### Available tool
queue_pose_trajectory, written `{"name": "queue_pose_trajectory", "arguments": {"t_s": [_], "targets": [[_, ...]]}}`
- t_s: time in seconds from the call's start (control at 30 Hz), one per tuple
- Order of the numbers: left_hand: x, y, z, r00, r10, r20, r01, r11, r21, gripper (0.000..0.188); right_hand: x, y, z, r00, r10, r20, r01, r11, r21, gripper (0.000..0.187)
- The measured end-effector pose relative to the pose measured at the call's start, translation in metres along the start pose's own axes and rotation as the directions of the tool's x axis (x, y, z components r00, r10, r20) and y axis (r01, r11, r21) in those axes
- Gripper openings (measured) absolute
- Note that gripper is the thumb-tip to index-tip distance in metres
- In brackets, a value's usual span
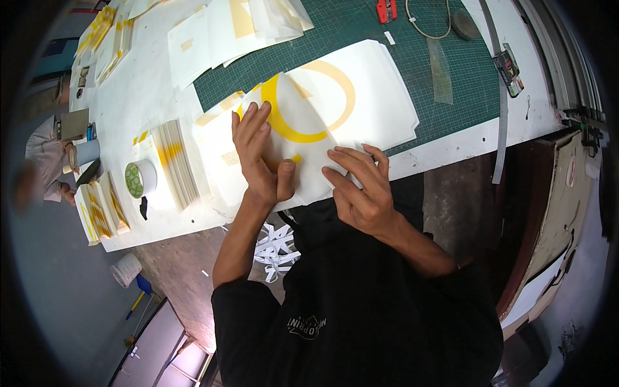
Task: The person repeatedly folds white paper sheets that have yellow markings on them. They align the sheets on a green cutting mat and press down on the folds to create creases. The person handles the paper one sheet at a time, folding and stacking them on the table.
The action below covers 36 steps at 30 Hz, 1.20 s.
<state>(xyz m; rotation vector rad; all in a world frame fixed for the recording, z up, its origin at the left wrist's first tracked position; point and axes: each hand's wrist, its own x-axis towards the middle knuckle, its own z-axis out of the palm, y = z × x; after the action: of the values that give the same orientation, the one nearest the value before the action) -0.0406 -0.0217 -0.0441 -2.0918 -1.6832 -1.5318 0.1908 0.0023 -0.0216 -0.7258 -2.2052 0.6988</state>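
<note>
Bare fingers on both sides work loosely: the left hand (258, 164) stands with its fingers spread and thumb apart, seemingly clamped on nothing, its edge against or just above the paper. At its four o'clock, the right hand (361, 187) curls its fingertips onto the near margin of the paper; whether they pinch a layer or merely press, I cannot tell.

Between the hands, toward twelve o'clock, lies the white sheet (309, 122) with a bold yellow curve, slanting across a stack of sheets (383, 97) that reaches to two o'clock and shows a paler ring. With so light a hold, the sheet could slide or spring up; uneven pressure from the two hands could set a crease askew, and a push from the right fingertips could fan the layers out of line.

Farther out, a green cutting mat (474, 109) runs under the stack from twelve to three o'clock, carrying a red tool (386, 11) at one o'clock. At nine o'clock, folded paper bundles (171, 164) stand beside a white cup (148, 175); a wide sweep of the left forearm could knock either. Shredded paper strips (276, 251) lie on the floor toward six o'clock.
</note>
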Motion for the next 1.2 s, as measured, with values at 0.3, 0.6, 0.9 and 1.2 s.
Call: {"name": "queue_pose_trajectory", "arguments": {"t_s": [0.3, 0.6, 0.9, 1.2], "targets": [[0.002, 0.005, 0.0, 0.999, -0.038, 0.007, 0.037, 0.997, 0.074, 0.059, 0.002, 0.0, -0.004, 1.0, -0.014, -0.022, 0.015, 1.0, 0.025, 0.029], [-0.003, -0.002, 0.0, 0.977, -0.151, -0.148, 0.156, 0.987, 0.025, 0.061, 0.003, -0.003, 0.0, 0.999, -0.042, -0.031, 0.043, 0.999, 0.027, 0.029], [-0.001, 0.015, -0.005, 0.995, -0.051, -0.091, 0.061, 0.991, 0.118, 0.063, 0.009, -0.015, 0.0, 0.981, -0.091, 0.171, 0.071, 0.99, 0.12, 0.025], [0.005, 0.021, -0.008, 0.978, -0.007, 0.208, -0.037, 0.978, 0.205, 0.021, 0.006, 0.044, -0.022, 0.915, 0.174, -0.363, -0.338, 0.821, -0.46, 0.043]]}}
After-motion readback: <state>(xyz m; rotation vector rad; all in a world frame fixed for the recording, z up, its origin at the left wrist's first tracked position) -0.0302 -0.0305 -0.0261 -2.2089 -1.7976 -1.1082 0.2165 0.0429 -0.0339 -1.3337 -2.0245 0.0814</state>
